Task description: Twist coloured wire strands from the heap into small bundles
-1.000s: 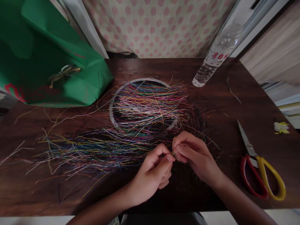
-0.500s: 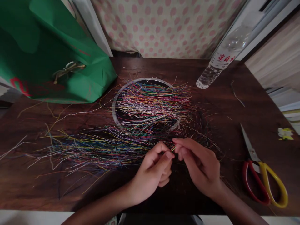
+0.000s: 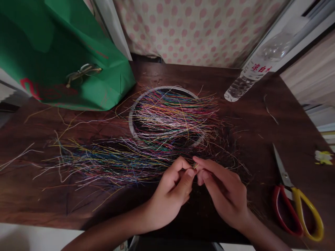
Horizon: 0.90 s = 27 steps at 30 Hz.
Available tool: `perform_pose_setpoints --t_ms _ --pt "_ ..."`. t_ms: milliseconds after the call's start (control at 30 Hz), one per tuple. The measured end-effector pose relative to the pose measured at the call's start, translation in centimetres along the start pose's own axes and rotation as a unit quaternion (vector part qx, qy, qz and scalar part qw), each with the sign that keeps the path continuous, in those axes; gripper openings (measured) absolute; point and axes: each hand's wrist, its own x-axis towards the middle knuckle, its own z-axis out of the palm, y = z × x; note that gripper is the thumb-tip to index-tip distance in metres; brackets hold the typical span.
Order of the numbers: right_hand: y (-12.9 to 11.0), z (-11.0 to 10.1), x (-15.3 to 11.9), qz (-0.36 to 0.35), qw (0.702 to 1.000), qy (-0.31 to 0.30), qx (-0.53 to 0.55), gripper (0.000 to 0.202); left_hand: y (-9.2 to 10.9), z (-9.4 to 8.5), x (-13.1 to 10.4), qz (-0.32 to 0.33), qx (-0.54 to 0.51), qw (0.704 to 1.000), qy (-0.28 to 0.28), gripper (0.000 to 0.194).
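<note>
Left hand [image 3: 172, 193] pinches thin strands [image 3: 195, 166] near the strand pile [image 3: 110, 164]; right hand [image 3: 226, 193] curls beside them, its hold not discernible. Advisable: a firm left pinch, even ends.

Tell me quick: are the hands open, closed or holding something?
Left hand: closed, pinching thin strands between thumb and forefinger.
Right hand: fingers bent at the strands; whether it grips them cannot be told.

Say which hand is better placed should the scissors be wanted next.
Probably the right hand: it is nearer the scissors, which lie on its side with their handles toward the person. The left hand is farther off and seems to pinch thin strands.
</note>
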Motion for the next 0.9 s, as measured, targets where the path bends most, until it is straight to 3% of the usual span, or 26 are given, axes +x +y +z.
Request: perform_pose_setpoints --t_ms 300,567,900 --pt "0.45 0.59 -0.11 0.009 1.000 -0.005 0.017 0.044 0.10 -0.22 -0.02 0.019 0.014 1.000 0.011 0.020" --pt "-0.35 0.69 0.14 0.055 0.993 0.004 0.107 0.038 0.31 -0.25 -0.01 0.029 0.016 0.999 0.021 0.019" --pt "0.39 0.72 -0.35 0.017 0.999 -0.022 0.015 0.039 0.48 -0.49 0.09 0.017 0.039 0.998 0.040 0.020"
